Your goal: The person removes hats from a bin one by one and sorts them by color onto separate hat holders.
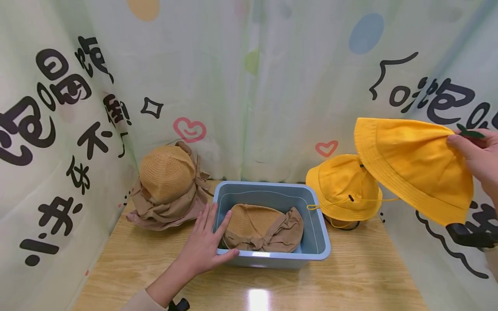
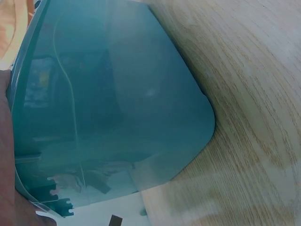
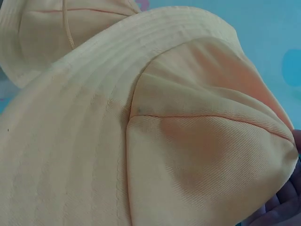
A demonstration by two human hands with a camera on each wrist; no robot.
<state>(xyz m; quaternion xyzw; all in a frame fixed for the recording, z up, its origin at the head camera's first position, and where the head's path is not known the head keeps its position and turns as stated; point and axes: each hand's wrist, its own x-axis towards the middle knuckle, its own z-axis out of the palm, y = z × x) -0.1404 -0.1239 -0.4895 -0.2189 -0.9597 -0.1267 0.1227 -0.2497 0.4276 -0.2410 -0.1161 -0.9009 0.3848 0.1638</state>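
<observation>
My right hand (image 1: 482, 160) pinches a yellow bucket hat (image 1: 418, 168) at the top of its crown, beside a green leaf-shaped tag (image 1: 470, 132). The hat hangs in the air at the right, brim toward the left. In the right wrist view its crown (image 3: 207, 155) and stitched brim fill most of the picture, with fingertips (image 3: 282, 202) at the edge. My left hand (image 1: 208, 246) lies with fingers spread over the near left corner of a blue plastic bin (image 1: 268, 260). Inside the bin lies a tan and brown sun hat (image 1: 256, 222).
Left of the bin stands a stack of tan and brown sun hats (image 1: 167, 172). Another yellow hat (image 1: 338, 185) sits right of the bin, its cord reaching the rim. A wooden table (image 1: 218, 291) carries everything. Printed curtains (image 1: 272, 108) enclose the back and sides.
</observation>
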